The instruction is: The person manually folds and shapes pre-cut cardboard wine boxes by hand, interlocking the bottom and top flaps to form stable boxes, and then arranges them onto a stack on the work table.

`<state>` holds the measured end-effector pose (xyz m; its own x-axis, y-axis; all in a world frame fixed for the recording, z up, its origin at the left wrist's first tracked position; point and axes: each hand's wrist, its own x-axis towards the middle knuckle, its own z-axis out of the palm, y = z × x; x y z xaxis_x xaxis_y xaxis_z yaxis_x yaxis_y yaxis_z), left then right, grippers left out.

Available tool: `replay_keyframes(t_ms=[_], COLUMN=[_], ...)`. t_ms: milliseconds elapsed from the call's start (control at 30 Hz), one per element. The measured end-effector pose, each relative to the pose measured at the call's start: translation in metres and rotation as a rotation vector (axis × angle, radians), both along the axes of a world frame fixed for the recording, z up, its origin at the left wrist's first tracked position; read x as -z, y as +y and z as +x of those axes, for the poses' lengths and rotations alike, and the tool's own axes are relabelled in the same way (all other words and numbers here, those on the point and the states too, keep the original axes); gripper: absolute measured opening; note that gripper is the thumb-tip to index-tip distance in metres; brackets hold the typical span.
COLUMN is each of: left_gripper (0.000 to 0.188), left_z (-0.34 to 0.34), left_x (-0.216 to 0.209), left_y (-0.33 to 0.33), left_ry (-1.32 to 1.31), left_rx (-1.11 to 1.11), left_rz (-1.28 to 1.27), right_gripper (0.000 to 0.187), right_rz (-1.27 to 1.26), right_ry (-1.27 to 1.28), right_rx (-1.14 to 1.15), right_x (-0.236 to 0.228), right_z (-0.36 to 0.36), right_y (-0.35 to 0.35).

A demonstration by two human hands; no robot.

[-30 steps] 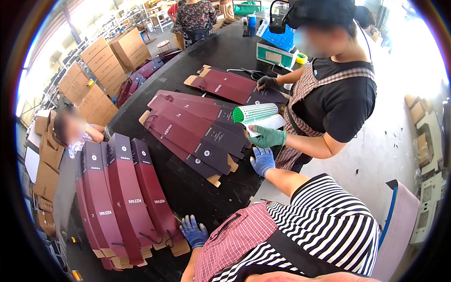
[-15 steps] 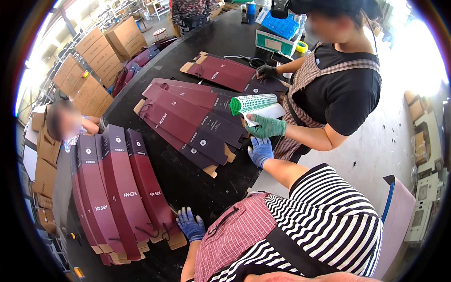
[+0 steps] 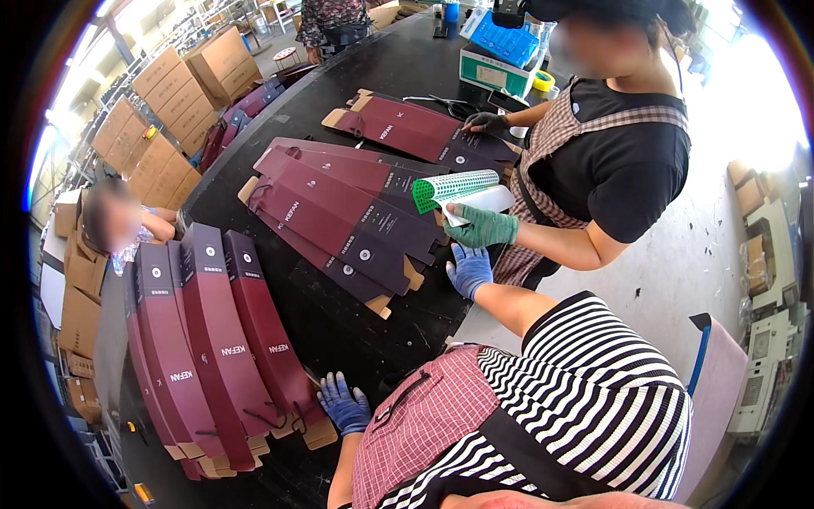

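My left hand [image 3: 343, 405], in a blue knitted glove, lies on the black table with its fingers spread. It is just right of several long maroon and dark purple cartons [image 3: 227, 365] with black cord handles. My right hand [image 3: 469, 271], gloved alike, rests open at the table's edge, holding nothing. Flat maroon cartons [image 3: 318, 208] lie fanned out to its left. Right above it, a co-worker's green-gloved hand [image 3: 482, 227] holds a curled sheet of green round stickers [image 3: 458, 185]. The co-worker's other hand, in a dark glove [image 3: 487, 123], is over another flat carton [image 3: 398, 127].
A green and white box with a blue packet [image 3: 502, 42] stands at the far right of the table, beside yellow tape [image 3: 543, 81]. Scissors [image 3: 458, 109] lie near the co-worker. Another person [image 3: 127, 225] is at the left edge. Brown boxes [image 3: 175, 93] are stacked behind.
The co-worker's dark-gloved hand has shifted slightly, its fingers now extended, and a small white item shows beside it. My hands stay in place. The view has shifted a little.
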<state>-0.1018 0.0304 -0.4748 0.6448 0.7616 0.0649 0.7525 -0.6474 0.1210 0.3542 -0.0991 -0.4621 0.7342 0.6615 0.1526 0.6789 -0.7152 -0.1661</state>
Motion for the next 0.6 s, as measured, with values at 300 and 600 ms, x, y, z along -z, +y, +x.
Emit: replay_keyframes(t_ms=[300, 600], left_gripper=[0.067, 0.066], left_z=[-0.0013, 0.0011], left_x=[0.0015, -0.0025], left_y=[0.0006, 0.0009], left_ry=[-0.011, -0.004], left_rx=[-0.005, -0.009], left_rz=[0.000, -0.016], right_gripper=[0.058, 0.061], right_rz=[0.019, -0.036], right_ry=[0.012, 0.001], right_rx=[-0.016, -0.011], right_x=[-0.0011, 0.0010], right_z=[0.0000, 0.0011], right_y=[0.0006, 0.0019])
